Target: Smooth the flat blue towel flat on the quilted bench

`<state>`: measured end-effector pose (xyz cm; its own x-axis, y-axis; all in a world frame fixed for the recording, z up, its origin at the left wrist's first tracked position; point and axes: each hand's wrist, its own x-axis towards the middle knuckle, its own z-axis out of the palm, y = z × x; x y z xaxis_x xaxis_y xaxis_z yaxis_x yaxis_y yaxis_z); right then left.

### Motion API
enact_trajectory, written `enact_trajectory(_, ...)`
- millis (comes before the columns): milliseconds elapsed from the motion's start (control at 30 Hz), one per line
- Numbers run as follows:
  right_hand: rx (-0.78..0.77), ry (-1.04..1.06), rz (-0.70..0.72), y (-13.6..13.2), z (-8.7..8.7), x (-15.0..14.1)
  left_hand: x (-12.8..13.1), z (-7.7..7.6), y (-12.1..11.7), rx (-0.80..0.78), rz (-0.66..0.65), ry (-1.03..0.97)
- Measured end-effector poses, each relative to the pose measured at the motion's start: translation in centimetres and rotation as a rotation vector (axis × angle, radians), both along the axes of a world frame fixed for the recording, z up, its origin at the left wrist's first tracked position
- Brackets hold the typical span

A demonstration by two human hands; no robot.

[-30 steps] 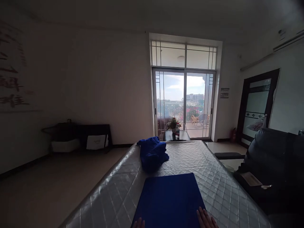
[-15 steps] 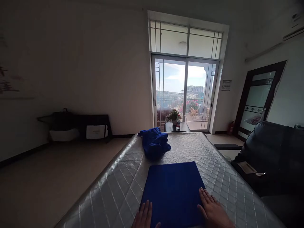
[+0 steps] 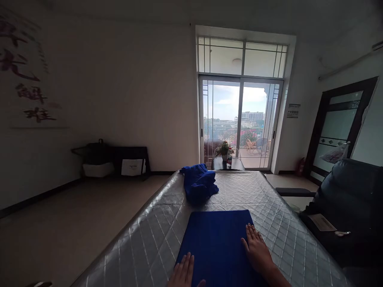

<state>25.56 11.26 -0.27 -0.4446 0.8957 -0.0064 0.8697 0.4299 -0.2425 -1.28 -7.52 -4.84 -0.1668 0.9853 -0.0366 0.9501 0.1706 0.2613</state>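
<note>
Two bare hands of a person rest palms down on a flat dark blue folded cloth (image 3: 217, 247), a smooth rectangle lying near the close end of a long quilted silver-grey mattress (image 3: 140, 235). The left hand (image 3: 183, 272) sits at the cloth's lower left corner, and the right hand (image 3: 256, 251) sits on its right edge, so the two hands flank it. The fingers of both hands lie flat and slightly spread, neither curled nor pinching, which suggests the cloth is being steadied by light pressure rather than gripped. Bare quilting extends on either side of the cloth, more of it to the right, before the mattress's long edges slant away. Past the left edge lies a beige floor (image 3: 74, 215); just past the right edge stands a black leather sofa (image 3: 344, 203). Farther up the mattress, near its far edge and left of centre, sits a crumpled blue cloth (image 3: 199, 185) in a loose heap, with quilting showing between it and the folded one. Beyond the far edge stands a small dark round table (image 3: 227, 164).
</note>
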Motion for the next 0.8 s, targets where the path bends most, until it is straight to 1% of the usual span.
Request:
enact_trajectory(67,0.009,0.021,-0.006,0.1,-0.7,0.1,2.9,2.3,2.8,-0.013,-0.042,-0.005)
enact_trajectory(133,0.010,0.032,-0.002,0.2,-0.8,0.2,6.7,4.3,6.1,-0.028,-0.137,-0.038)
enact_trajectory(167,0.002,0.025,0.004,0.3,-0.8,0.3,8.7,5.1,7.8,-0.025,-0.179,-0.065)
enact_trajectory(200,-0.009,0.012,0.012,0.3,-0.7,0.3,10.6,5.7,9.4,0.013,-0.205,-0.092)
enact_trajectory(233,-0.017,-0.005,0.029,0.3,-0.6,0.4,12.2,6.0,10.8,0.057,-0.234,-0.116)
enact_trajectory(300,-0.024,-0.034,0.057,0.4,-0.4,0.5,14.2,5.9,13.0,0.123,-0.252,-0.149)
enact_trajectory(367,-0.025,-0.050,0.056,0.3,-0.3,0.5,14.6,5.1,14.3,0.135,-0.226,-0.157)
enact_trajectory(433,-0.035,-0.060,0.019,0.4,-0.3,0.4,13.4,4.1,14.9,0.130,-0.182,-0.155)
enact_trajectory(467,-0.041,-0.063,0.000,0.4,-0.3,0.3,12.3,3.6,14.9,0.129,-0.162,-0.150)
enact_trajectory(533,-0.046,-0.068,-0.021,0.5,-0.4,0.0,9.3,2.8,14.3,0.116,-0.111,-0.134)
enact_trajectory(700,-0.032,-0.080,-0.013,1.1,-1.1,-0.2,-0.1,1.9,11.0,0.062,0.111,-0.109)
enact_trajectory(767,-0.029,-0.060,-0.011,1.3,-1.4,-0.1,-2.8,1.7,9.8,0.065,0.174,-0.102)
enact_trajectory(800,-0.025,-0.048,-0.007,1.3,-1.6,-0.1,-3.6,1.6,9.3,0.067,0.193,-0.100)
